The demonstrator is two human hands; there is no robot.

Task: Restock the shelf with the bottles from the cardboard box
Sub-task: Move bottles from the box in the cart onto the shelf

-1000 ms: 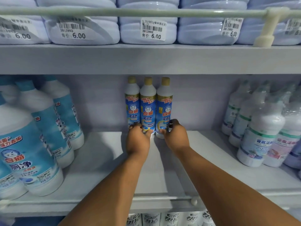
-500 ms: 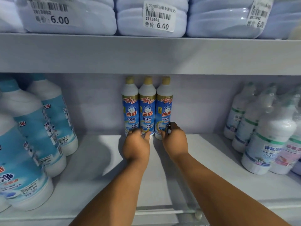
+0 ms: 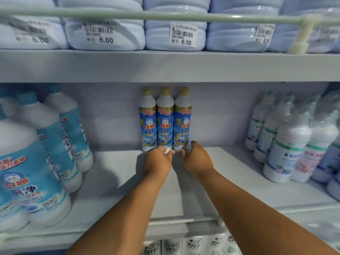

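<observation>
Three slim white bottles with yellow caps and blue labels stand side by side against the back wall of the middle shelf (image 3: 114, 173): the left bottle (image 3: 147, 124), the middle bottle (image 3: 165, 124) and the right bottle (image 3: 182, 124). My left hand (image 3: 159, 159) reaches in and pinches the base of the middle bottle. My right hand (image 3: 195, 159) holds the base of the right bottle, thumb on its right side, fingers in front. The cardboard box is out of view.
Large blue-labelled white jugs (image 3: 36, 162) fill the shelf's left side. Wrapped white bottles (image 3: 287, 144) stand at the right. The upper shelf carries pale blue packs with 6.00 price tags (image 3: 182, 34) behind a rail (image 3: 165, 15). More bottles (image 3: 184, 245) show on the shelf below.
Both hands stay at the bases of the bottles. The view tipped down and then back up; the three bottles have not visibly shifted.
</observation>
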